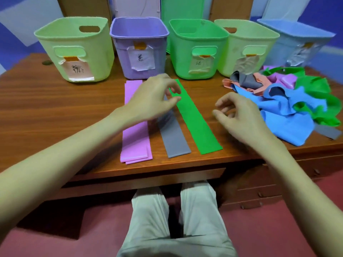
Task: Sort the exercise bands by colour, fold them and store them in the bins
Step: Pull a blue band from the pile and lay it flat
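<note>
Three bands lie flat side by side on the wooden table (pixel 55 108): a pink stack (pixel 135 140), a grey band (pixel 175 140) and a green band (pixel 201 130). My left hand (pixel 154 98) hovers over the far ends of the pink and grey bands. Its fingers are loosely curled, with the thumb tip at the left edge of the green band and nothing pinched. My right hand (pixel 239 117) hangs just right of the green band, fingers loosely curled and holding nothing. To the right, a tangled pile of bands (pixel 289 104) mixes blue, green, grey, pink and salmon.
Five labelled bins line the back of the table: a pale green bin (pixel 74 43), a purple bin (pixel 139 34), a green bin (pixel 196 39), another pale green bin (pixel 248 38) and a blue bin (pixel 297 36). The table's front edge is close to my knees.
</note>
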The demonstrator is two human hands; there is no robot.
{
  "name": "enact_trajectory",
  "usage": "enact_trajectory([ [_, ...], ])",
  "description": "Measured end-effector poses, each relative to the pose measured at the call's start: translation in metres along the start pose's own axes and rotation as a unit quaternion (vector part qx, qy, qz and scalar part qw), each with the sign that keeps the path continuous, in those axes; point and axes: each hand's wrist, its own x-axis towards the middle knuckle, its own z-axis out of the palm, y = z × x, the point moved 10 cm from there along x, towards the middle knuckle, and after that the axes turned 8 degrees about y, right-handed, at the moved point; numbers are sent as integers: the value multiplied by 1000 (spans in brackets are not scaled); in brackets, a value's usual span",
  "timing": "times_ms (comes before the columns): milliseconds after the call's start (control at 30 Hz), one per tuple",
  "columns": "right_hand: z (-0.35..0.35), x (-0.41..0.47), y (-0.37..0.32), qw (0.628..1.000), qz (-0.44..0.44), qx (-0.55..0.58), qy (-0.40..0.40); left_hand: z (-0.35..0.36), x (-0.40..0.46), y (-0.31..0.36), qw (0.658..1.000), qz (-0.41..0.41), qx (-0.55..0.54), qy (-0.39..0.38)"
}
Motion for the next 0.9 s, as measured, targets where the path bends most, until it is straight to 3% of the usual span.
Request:
enact_trajectory([
  [200, -73, 4, 68, 991, 20, -51, 122, 36, 14, 79, 997, 51, -27, -45],
  [333, -106, 13, 106, 984, 22, -100, 146, 68, 36, 116, 995, 56, -35, -69],
  [433, -122, 21, 142, 980, 62, -141, 124, 93, 51, 139, 995, 62, -9, -84],
  [667, -116, 38, 175, 989, 91, -108, 40, 137, 92, 157, 997, 13, 25, -67],
  [800, -105, 39, 184, 992, 115, -50, -21, 164, 114, 154, 994, -48, -40, -92],
  [900, -109, 39, 184, 994, 110, -15, -12, 175, 120, 153, 989, -74, -84, -93],
])
